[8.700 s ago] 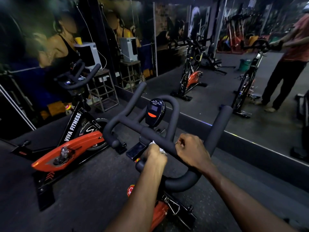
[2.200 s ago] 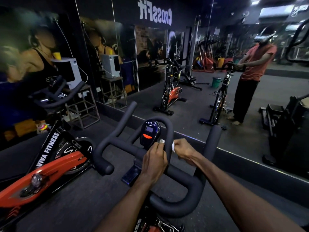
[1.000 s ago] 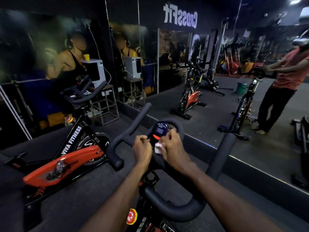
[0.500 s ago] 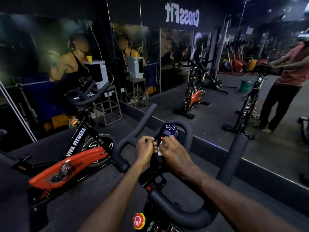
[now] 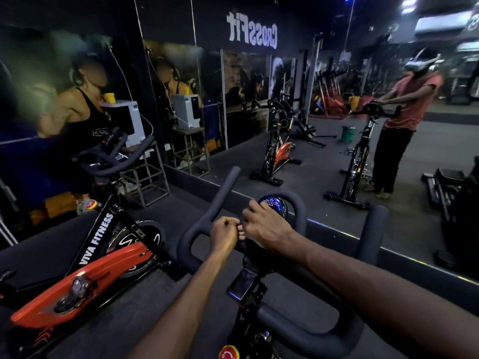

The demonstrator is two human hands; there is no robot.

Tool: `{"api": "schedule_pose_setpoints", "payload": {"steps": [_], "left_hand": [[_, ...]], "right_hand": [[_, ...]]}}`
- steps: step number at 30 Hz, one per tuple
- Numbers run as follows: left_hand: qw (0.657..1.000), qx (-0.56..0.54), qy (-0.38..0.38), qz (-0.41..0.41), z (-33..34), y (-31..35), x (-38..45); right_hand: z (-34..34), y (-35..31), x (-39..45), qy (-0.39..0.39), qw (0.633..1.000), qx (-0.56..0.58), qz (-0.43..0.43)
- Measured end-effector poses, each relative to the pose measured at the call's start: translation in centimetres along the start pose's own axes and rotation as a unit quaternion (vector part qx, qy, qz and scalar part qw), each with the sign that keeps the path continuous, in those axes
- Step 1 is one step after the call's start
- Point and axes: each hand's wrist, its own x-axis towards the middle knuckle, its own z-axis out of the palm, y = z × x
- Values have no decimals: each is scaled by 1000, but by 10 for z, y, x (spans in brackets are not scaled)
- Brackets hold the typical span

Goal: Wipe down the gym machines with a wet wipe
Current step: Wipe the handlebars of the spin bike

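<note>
A black spin bike handlebar [image 5: 220, 195] fills the lower middle of the view. Its round console [image 5: 278, 206] sits inside the centre loop. My right hand [image 5: 264, 226] lies curled over the console's front face. The wet wipe is hidden beneath its fingers. My left hand [image 5: 224, 235] is curled round the handlebar's crossbar just left of the console, and its knuckles touch my right hand's fingers.
An orange and black spin bike [image 5: 85, 270] stands close on the left. A wall mirror [image 5: 337, 141] runs ahead and reflects a person at a bike, another bike and a green bucket [image 5: 347, 133]. A metal stand [image 5: 145, 174] with a white box stands at the back left.
My right hand has slid up over the console's face, and the white wipe seen between my hands half a second ago is now covered. My left hand keeps its grip.
</note>
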Motion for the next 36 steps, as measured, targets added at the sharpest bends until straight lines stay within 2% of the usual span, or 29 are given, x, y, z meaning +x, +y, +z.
{"api": "schedule_pose_setpoints", "payload": {"steps": [2,6,8,10,13,18,23,25,28,31,36], "left_hand": [[1000,-6,-4,-1,1,-3,3],[1000,-13,-10,1,8,-3,4],[1000,-5,-21,14,10,-1,4],[999,-1,-25,29,12,1,6],[999,6,-23,44,17,6,6],[997,31,-33,64,27,10,7],[992,99,-6,79,33,16,3],[992,100,-1,80,34,19,1],[992,89,-15,83,33,17,5],[993,74,-29,84,31,19,5],[992,74,-54,83,29,10,19]], "right_hand": [[-5,8,0,-4,1000,1,3],[-16,33,6,-23,990,58,124],[-14,35,-3,-27,992,71,104],[-12,40,-11,-17,990,97,99],[-11,51,-17,20,966,188,178],[8,38,-39,65,957,203,196],[-8,37,-2,-23,974,156,161],[-5,39,-3,-16,970,183,160],[9,34,-17,69,937,284,194],[20,22,-23,141,902,318,254],[23,0,-38,220,805,369,410]]}}
